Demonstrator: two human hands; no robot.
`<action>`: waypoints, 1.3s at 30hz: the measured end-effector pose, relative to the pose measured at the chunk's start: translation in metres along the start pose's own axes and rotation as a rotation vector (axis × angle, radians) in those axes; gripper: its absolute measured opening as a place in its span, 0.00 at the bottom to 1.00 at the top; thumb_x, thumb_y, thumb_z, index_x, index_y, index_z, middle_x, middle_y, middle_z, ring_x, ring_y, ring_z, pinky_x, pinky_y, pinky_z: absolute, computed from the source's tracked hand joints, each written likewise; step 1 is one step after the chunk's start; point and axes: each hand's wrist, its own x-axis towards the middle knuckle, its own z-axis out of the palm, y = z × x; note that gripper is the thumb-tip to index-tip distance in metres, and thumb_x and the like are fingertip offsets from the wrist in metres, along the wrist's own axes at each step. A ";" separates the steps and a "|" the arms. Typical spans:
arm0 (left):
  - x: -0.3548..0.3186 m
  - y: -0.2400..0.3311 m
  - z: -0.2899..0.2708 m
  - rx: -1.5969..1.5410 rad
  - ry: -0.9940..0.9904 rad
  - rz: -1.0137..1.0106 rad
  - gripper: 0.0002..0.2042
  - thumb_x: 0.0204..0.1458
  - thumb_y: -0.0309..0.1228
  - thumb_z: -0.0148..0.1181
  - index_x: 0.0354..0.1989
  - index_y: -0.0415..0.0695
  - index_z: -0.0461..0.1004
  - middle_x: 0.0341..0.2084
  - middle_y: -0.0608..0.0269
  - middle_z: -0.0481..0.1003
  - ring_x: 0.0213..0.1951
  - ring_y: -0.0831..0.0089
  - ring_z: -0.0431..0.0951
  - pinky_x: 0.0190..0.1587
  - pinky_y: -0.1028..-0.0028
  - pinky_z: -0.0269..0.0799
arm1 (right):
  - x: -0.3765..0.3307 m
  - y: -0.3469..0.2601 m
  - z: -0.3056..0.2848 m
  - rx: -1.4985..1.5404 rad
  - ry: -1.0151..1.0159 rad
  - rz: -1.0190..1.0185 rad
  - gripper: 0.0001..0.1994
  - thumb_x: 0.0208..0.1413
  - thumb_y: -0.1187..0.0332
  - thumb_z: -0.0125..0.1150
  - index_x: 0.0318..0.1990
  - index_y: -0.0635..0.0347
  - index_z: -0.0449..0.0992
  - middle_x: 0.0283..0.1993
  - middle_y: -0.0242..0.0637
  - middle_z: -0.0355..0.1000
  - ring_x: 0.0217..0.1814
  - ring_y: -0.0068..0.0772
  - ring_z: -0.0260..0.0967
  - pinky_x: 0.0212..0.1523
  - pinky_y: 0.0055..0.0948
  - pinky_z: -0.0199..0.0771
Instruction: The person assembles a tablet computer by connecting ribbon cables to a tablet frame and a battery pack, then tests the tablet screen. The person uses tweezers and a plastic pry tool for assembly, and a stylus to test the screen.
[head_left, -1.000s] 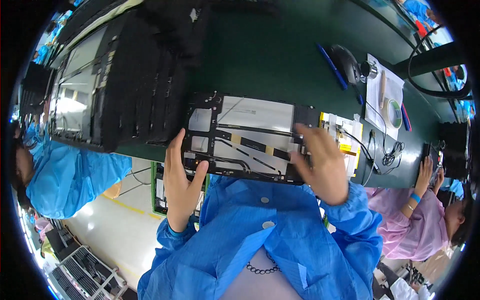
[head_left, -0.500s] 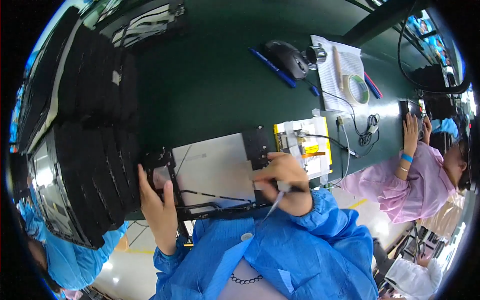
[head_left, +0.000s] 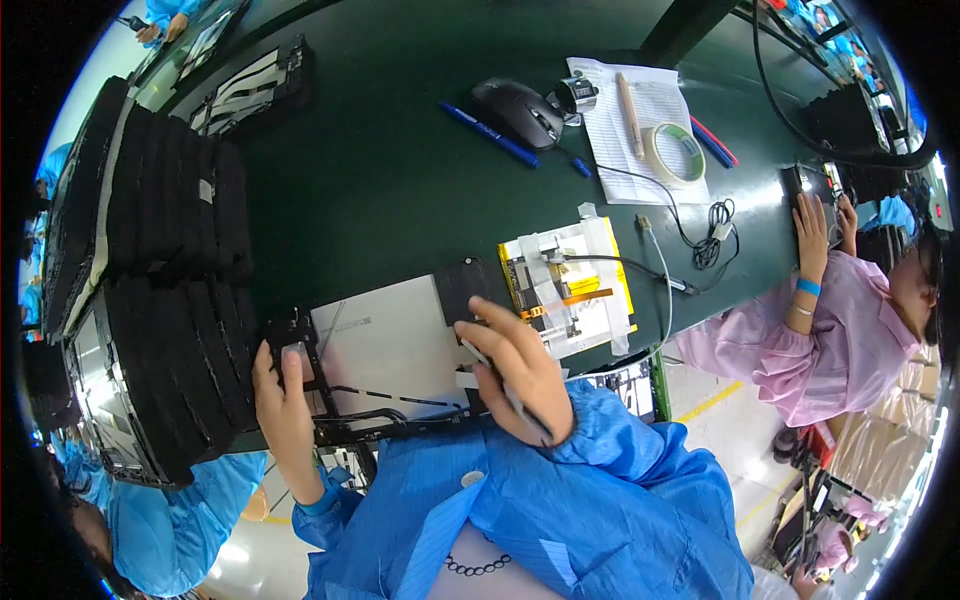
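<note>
Bracing the device: head view, the left hand (head_left: 288, 410) is spread at its left end, thumb laid over the frame, fingers along the outer edge; resting, not clenched.
Tool hand: the right hand (head_left: 525, 370) grasps a thin tool (head_left: 518, 405) between thumb and fingers, fingertips at the panel's right edge. Tool type: cannot tell.
Device: uncovered, black-framed, one under the hands (head_left: 400, 360), flat at the near edge of the green bench (head_left: 360, 170), between the black stacks and a taped pack (head_left: 570, 285). One large silver panel (head_left: 360, 340) fills its middle.
Handling, my judgement: press the frame down with the left thumb, off the panel; hold the tool low and nearly flat, so its point does not score the silver face; use light fingertip pressure, and mind the thin dark leads along the near side.
Black stacks: two, at left, one farther (head_left: 180, 200), one nearer (head_left: 190, 370); pieces in each too merged to count.
Spare device: one more uncovered unit (head_left: 255, 90), far left.
Mouse: one, black (head_left: 515, 112).
Pens: three; a blue one (head_left: 490, 133) by the mouse, a red one (head_left: 715, 142) and another blue beside the paper.
Lined paper: one top sheet (head_left: 610, 110); layers beneath, cannot tell.
Tape roll: one (head_left: 654, 160), on the paper.
Wooden stick: one (head_left: 632, 115), beside the roll.
Co-worker at right: one, pink sleeves (head_left: 780, 370), two hands on a dark unit.
</note>
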 end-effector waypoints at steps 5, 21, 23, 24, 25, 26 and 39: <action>-0.016 0.016 -0.017 -0.364 0.034 -0.049 0.24 0.59 0.40 0.48 0.61 0.41 0.60 0.53 0.52 0.68 0.53 0.66 0.68 0.55 0.74 0.59 | -0.007 0.013 -0.010 0.139 0.049 0.120 0.20 0.46 0.80 0.53 0.51 0.61 0.68 0.57 0.53 0.58 0.55 0.53 0.62 0.53 0.38 0.65; -0.005 0.018 -0.046 -1.079 -0.222 -0.236 0.17 0.61 0.27 0.38 0.58 0.38 0.62 0.54 0.53 0.65 0.54 0.69 0.68 0.55 0.75 0.66 | -0.007 0.021 -0.056 0.227 -0.349 -0.262 0.12 0.47 0.75 0.58 0.41 0.62 0.74 0.57 0.48 0.63 0.58 0.48 0.62 0.57 0.37 0.64; -0.002 0.042 -0.038 -0.866 -0.124 -0.227 0.19 0.61 0.31 0.43 0.59 0.41 0.61 0.51 0.54 0.68 0.51 0.70 0.70 0.51 0.76 0.69 | -0.009 0.017 -0.055 0.053 -0.484 -0.462 0.16 0.44 0.73 0.58 0.43 0.66 0.72 0.57 0.49 0.63 0.59 0.48 0.62 0.58 0.36 0.64; 0.000 0.047 -0.040 -0.859 -0.148 -0.210 0.19 0.60 0.32 0.45 0.59 0.41 0.61 0.50 0.56 0.70 0.50 0.71 0.71 0.50 0.76 0.69 | -0.008 0.012 -0.058 0.011 -0.532 -0.540 0.18 0.43 0.73 0.55 0.46 0.68 0.70 0.56 0.48 0.64 0.59 0.46 0.62 0.59 0.36 0.64; 0.001 0.053 -0.042 -0.854 -0.173 -0.189 0.19 0.60 0.33 0.46 0.59 0.41 0.61 0.48 0.57 0.71 0.48 0.72 0.73 0.50 0.76 0.69 | -0.008 0.009 -0.061 0.004 -0.527 -0.541 0.18 0.43 0.73 0.55 0.46 0.68 0.70 0.56 0.48 0.64 0.59 0.46 0.62 0.59 0.36 0.64; -0.002 0.062 -0.045 -0.786 -0.080 -0.114 0.18 0.60 0.33 0.46 0.57 0.41 0.64 0.46 0.60 0.73 0.46 0.74 0.74 0.49 0.76 0.69 | -0.008 0.006 -0.064 -0.100 -0.549 -0.610 0.19 0.44 0.72 0.54 0.47 0.67 0.70 0.55 0.47 0.65 0.58 0.44 0.63 0.58 0.34 0.65; -0.026 0.113 -0.090 -0.626 -0.189 1.655 0.08 0.52 0.28 0.49 0.39 0.42 0.71 0.31 0.46 0.77 0.29 0.55 0.79 0.29 0.65 0.79 | 0.036 0.049 -0.068 1.810 -0.256 0.534 0.26 0.63 0.50 0.37 0.49 0.65 0.70 0.49 0.43 0.71 0.48 0.35 0.69 0.49 0.32 0.67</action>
